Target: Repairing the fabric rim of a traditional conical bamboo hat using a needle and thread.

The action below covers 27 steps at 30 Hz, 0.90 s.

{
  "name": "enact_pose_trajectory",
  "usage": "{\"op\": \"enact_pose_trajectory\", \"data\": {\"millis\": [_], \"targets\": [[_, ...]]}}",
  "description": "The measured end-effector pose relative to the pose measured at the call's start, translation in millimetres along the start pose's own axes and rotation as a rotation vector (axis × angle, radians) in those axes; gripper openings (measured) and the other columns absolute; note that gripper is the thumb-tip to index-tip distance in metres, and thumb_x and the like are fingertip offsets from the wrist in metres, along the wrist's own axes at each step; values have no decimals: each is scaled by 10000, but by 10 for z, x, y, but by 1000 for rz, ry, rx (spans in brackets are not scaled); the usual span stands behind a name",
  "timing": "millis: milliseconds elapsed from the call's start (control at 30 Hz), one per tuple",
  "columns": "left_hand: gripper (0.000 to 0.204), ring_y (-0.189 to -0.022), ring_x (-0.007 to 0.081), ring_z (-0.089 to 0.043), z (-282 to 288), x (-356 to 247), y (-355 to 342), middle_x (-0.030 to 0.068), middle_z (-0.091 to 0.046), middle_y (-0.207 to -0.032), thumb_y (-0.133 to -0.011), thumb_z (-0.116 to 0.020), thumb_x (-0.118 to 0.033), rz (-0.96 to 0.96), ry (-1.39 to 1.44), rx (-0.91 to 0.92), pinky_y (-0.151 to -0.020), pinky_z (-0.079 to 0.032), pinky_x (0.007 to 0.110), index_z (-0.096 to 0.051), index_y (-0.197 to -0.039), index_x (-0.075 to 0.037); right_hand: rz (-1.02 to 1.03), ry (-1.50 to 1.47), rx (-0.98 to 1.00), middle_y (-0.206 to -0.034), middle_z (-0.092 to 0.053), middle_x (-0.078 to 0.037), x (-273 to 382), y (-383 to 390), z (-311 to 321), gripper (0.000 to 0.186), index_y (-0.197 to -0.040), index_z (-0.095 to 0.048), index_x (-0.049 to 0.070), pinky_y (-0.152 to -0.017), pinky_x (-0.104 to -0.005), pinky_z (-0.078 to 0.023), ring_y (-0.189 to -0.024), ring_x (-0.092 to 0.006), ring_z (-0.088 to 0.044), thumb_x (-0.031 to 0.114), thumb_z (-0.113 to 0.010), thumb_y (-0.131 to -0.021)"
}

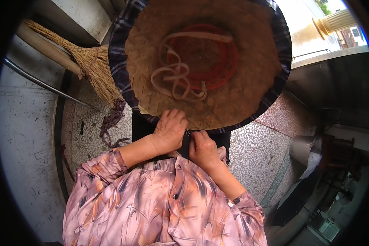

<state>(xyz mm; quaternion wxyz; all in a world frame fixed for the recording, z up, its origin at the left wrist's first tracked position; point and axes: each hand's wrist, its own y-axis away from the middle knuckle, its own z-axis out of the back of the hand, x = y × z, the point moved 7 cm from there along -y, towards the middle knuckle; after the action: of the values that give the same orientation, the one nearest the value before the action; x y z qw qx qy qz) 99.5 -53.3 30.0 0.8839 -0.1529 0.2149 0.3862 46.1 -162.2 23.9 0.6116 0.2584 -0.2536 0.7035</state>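
A wide round straw hat (250, 78) lies with its inside facing up over my lap. Dark plaid cloth (283, 37) covers its rim. A red ring-shaped band (229, 61) sits in the crown, and a pale strap (180, 82) lies loosely coiled across it. My left hand (170, 130) is closed on the near edge of the brim, fingertips over the straw. Just right of it, below the cloth edge, my right hand (203, 148) is closed in a pinch. A small dark thin thing shows between the hands, too small to name.
A straw broom (96, 61) leans at the left beside a wooden pole (49, 47) and a metal tube (45, 84). Dark purplish cloth strips (112, 123) lie on the speckled floor (254, 164). On the right stand a metal bucket (301, 149) and dark furniture.
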Motion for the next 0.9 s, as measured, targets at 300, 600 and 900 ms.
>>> {"op": "enact_pose_trajectory", "data": {"millis": [300,600,900], "targets": [[172,-967,300,-521,19,36,-1,120,-563,-939,-634,-654,-95,-8,-76,-32,-829,-397,405,-628,-794,-37,-4,93,22,-837,-590,-192,81,-119,-72,107,-849,-566,22,-578,-441,-532,-689,-382,-640,34,-622,-759],[99,-954,273,-543,307,-44,107,81,-580,-932,-724,-669,-101,-138,63,-217,-865,-390,406,-654,-808,-52,98,306,43,-747,-599,-129,202,-79,54,88,-769,-576,54,-511,-393,-507,-610,-315,-640,79,-655,-739],[122,-921,271,-572,332,57,197,72,-607,-924,-684,-708,-59,-115,116,-253,-858,-408,419,-672,-799,-76,84,176,79,-741,-606,-133,254,-253,66,80,-771,-613,41,-634,-433,-523,-696,-345,-639,103,-662,-763]]}}
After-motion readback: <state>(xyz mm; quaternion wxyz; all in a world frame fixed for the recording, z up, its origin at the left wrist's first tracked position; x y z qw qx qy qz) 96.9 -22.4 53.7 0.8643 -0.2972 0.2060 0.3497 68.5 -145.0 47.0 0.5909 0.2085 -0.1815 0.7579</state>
